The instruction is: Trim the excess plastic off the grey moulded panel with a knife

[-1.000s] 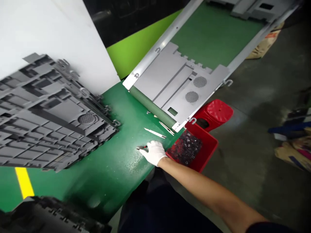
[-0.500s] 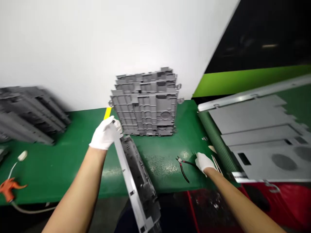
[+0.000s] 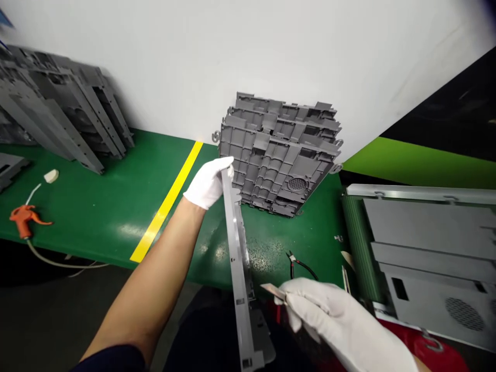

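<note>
My left hand, in a white glove, is closed on the upper end of a grey plastic panel. The panel is held nearly edge-on, its long side running down toward my body. Close to the camera, my gloved right hand pinches a small flat blade, its tip pointing left toward the panel's lower part. A gap shows between blade and panel. Black-handled cutting pliers lie on the green bench beyond the right hand, which partly hides them.
Several ribbed grey panels lean against the white wall. More panels stand at the left. An orange air gun with a hose lies on the green bench. At the right, another panel lies by a green roller.
My right hand has come up from the bench beside the pliers toward the panel, now with a blade in it. The view has shifted, and the held panel is turned more edge-on.
</note>
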The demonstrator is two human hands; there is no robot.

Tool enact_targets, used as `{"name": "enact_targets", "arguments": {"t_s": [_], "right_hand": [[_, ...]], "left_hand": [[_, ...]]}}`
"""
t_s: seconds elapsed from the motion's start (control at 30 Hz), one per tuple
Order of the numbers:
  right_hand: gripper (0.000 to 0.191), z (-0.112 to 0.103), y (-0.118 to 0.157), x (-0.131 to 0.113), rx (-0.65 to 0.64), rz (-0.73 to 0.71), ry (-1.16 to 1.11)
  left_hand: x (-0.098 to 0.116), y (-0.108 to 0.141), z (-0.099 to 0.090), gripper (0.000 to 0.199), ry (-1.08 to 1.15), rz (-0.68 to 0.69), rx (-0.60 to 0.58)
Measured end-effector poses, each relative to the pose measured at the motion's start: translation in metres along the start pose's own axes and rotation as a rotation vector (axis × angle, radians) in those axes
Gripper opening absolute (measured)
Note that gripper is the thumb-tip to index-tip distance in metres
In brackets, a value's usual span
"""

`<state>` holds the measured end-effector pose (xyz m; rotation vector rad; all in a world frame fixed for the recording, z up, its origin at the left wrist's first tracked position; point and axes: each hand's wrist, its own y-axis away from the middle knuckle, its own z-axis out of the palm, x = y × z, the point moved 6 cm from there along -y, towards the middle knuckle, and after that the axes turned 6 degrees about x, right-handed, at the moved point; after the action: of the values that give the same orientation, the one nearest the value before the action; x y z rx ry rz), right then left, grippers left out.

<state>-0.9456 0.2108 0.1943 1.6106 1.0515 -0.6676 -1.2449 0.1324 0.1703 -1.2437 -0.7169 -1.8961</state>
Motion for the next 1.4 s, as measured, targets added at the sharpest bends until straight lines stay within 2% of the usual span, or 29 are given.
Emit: {"name": "enact_targets", "arguments": {"t_s": [0.1, 0.23, 0.33, 0.53, 0.7, 0.87, 1.0, 1.2, 1.3, 1.4], "right_hand": [[0.041, 0.007, 0.012, -0.019, 0.043, -0.044, 0.216], [0.048, 0.011, 0.017, -0.036, 0.215, -0.053, 0.514], [0.052, 0.009, 0.013, -0.046, 0.302, -0.044, 0.642], [0.059, 0.006, 0.005, -0.055, 0.311, -0.062, 0.702], [0.058, 0.012, 0.008, -0.056, 0.248, -0.059, 0.750], [0.053, 0.016, 0.015, -0.060, 0.297, -0.085, 0.736], [0.049, 0.024, 0.019, -0.061, 0.302, -0.172, 0.898], [0.039, 0.033, 0.031, -0.068, 0.405, -0.422, 1.198], [0.034, 0.038, 0.035, -0.070, 0.415, -0.477, 1.319], [0.034, 0.039, 0.037, -0.073, 0.417, -0.480, 1.337]], "left_hand": [[-0.002, 0.003, 0.005, 0.027, -0.057, 0.070, 0.020], [0.006, 0.010, 0.013, 0.018, -0.154, 0.207, 0.011], [0.009, 0.008, 0.014, 0.019, -0.161, 0.220, -0.015], [0.005, 0.000, 0.010, 0.017, -0.142, 0.200, -0.033], [0.002, 0.004, 0.006, 0.015, -0.086, 0.209, -0.011], [0.000, 0.008, 0.005, 0.015, -0.063, 0.162, -0.008], [0.001, 0.009, 0.004, 0.016, -0.036, 0.125, 0.003], [-0.001, 0.010, 0.008, 0.016, 0.039, 0.058, -0.008], [0.001, 0.011, 0.010, 0.017, 0.036, 0.074, -0.012], [0.003, 0.011, 0.010, 0.018, 0.017, 0.093, -0.013]]}}
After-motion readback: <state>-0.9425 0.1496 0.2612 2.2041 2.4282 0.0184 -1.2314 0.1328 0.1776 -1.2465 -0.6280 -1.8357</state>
